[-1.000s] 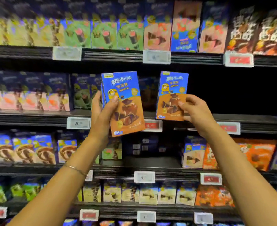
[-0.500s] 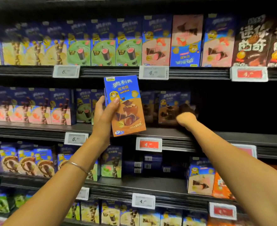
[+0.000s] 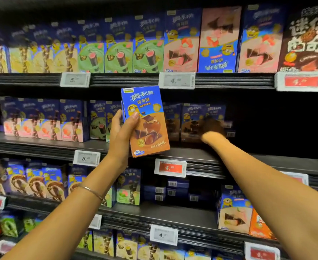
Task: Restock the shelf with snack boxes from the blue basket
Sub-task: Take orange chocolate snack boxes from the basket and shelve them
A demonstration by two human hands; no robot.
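Bright overhead store light falls on the snack box (image 3: 145, 121) gripped in the left hand (image 3: 119, 136), its print sharp. Up and left of the grip, stocked boxes (image 3: 42, 53) smear with motion blur. To its right, the blurred right hand (image 3: 213, 128) sinks into a deep-shadowed shelf recess (image 3: 276, 124). Shelf edges (image 3: 126, 79) bow near the corners.

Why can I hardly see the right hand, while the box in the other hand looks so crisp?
Head view: the right hand reaches into the dark back of the shelf, so it sits in shadow and is blurred; same view, the box in the left hand is out front, well lit and sharp; the top-left boxes are smeared.
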